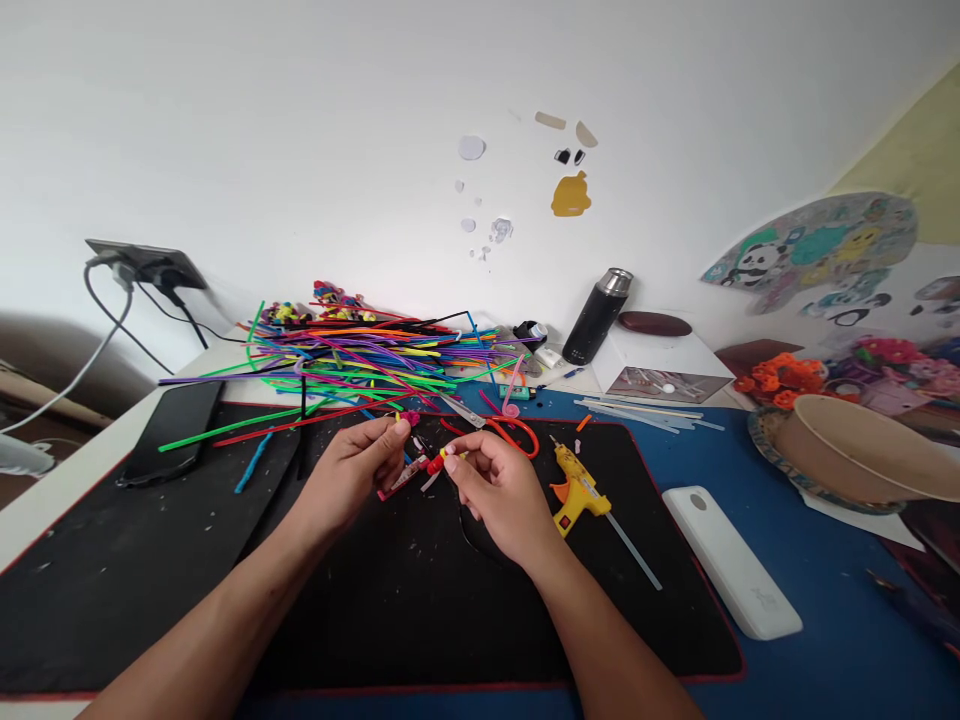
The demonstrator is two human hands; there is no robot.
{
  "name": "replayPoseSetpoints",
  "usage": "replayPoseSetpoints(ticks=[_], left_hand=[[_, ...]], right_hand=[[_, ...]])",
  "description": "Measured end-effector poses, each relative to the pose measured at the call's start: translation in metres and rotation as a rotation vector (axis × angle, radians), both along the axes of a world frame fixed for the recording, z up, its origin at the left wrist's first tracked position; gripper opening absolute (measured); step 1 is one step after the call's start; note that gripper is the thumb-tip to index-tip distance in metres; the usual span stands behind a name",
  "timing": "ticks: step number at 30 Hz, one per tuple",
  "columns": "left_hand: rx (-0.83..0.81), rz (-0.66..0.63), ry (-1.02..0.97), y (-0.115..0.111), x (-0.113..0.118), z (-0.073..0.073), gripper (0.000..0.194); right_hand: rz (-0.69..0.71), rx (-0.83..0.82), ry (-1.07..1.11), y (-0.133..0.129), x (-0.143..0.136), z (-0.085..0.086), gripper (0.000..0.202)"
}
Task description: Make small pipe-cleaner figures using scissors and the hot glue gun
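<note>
My left hand (365, 455) pinches a small magenta and yellow fuzzy piece (409, 419) between thumb and finger. Close by on the right, my right hand (487, 480) has its fingertips closed on a small red and yellow piece (436, 463). The two pieces are apart, both held above the black mat (375, 600). Behind my right hand lie scissors with orange handles (525, 434), open-bladed end toward the pile of coloured pipe cleaners (375, 350). A yellow glue gun (581, 490) with a clear stick rests right of my right hand.
A phone (171, 432) lies at the left and a white power bank (731, 560) at the right. Farther back are a black flask (598, 316), a white box (660, 365) and glue sticks (645, 414). A beige bowl (862, 450) stands far right.
</note>
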State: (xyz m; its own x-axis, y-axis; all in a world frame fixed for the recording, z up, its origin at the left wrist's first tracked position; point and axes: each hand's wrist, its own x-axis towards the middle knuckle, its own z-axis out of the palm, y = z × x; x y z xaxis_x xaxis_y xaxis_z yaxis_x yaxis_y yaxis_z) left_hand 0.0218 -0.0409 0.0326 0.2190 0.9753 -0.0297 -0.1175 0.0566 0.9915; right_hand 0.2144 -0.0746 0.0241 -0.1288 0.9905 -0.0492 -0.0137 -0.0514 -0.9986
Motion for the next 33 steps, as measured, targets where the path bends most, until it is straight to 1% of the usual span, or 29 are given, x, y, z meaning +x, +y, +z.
replayPoseSetpoints(ticks=[2,4,6,8,10,14,16,19,22,26,29,33], left_hand=[[0.054,0.031,0.045,0.000,-0.001,-0.001,0.062],[0.120,0.046,0.076,-0.001,-0.002,-0.001,0.054],[0.157,0.008,0.087,-0.003,-0.001,0.000,0.039],[0.165,-0.061,0.107,-0.006,0.000,0.000,0.040],[0.170,-0.115,0.146,-0.008,0.002,0.000,0.036],[0.178,-0.166,0.209,-0.009,0.006,0.000,0.029],[0.193,-0.155,0.244,-0.010,0.007,0.000,0.027],[0.248,-0.102,0.326,-0.011,0.008,-0.002,0.027],[0.336,-0.054,0.409,-0.010,0.007,-0.008,0.027],[0.452,0.004,0.503,-0.008,0.005,-0.016,0.028],[0.486,0.025,0.557,-0.007,0.004,-0.017,0.028],[0.488,0.033,0.589,-0.006,0.005,-0.017,0.026]], right_hand=[[-0.003,0.002,0.000,0.000,0.000,-0.001,0.026],[-0.004,0.004,-0.002,0.001,0.000,-0.002,0.026],[0.002,0.010,0.000,0.001,0.001,-0.003,0.026],[0.007,0.011,0.001,0.001,0.001,-0.003,0.027],[0.007,0.007,0.003,0.001,0.001,-0.003,0.028],[0.015,0.015,-0.008,0.000,0.001,-0.002,0.029],[0.018,0.021,-0.025,0.000,0.000,-0.003,0.028],[0.021,0.037,-0.077,0.000,0.000,-0.006,0.026],[0.021,0.057,-0.132,0.000,0.001,-0.010,0.026],[-0.012,0.080,-0.205,0.000,0.000,-0.014,0.026],[-0.024,0.095,-0.253,-0.001,0.000,-0.015,0.023],[-0.001,0.103,-0.277,-0.002,-0.001,-0.013,0.020]])
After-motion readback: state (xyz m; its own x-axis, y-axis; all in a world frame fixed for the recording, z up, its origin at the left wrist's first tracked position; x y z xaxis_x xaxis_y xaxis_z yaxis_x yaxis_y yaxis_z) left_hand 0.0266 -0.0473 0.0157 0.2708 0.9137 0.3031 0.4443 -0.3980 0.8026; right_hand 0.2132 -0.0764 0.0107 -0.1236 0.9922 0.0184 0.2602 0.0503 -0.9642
